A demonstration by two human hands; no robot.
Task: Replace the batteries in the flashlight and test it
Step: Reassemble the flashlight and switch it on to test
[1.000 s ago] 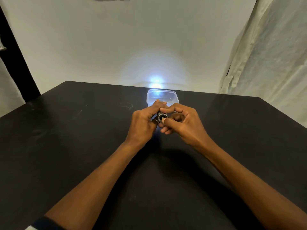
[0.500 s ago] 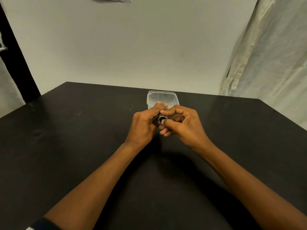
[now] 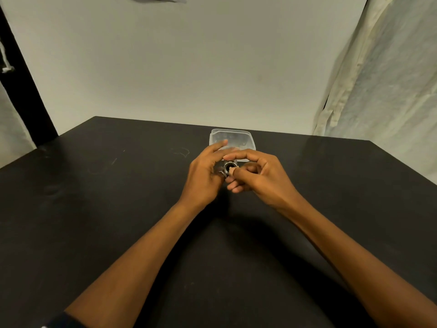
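Note:
A small dark metal flashlight (image 3: 229, 166) is held above the black table (image 3: 94, 209), its round rear end facing me, its front pointing at the wall. My left hand (image 3: 203, 176) wraps its body from the left, forefinger stretched forward. My right hand (image 3: 257, 176) pinches the rear end, forefinger over the top and thumb tip on the end. Most of the flashlight is hidden by the fingers. No light falls on the wall. No batteries are visible.
A clear plastic container (image 3: 233, 140) stands on the table just beyond my hands, near the far edge. A pale wall rises behind the table. A light curtain (image 3: 383, 74) hangs at the right, a dark post (image 3: 26, 91) at the left.
One second ago a bright light spot shone on the wall beyond the container; it went out half a second ago and stays off. My left forefinger has stretched forward; both hands stay on the flashlight.

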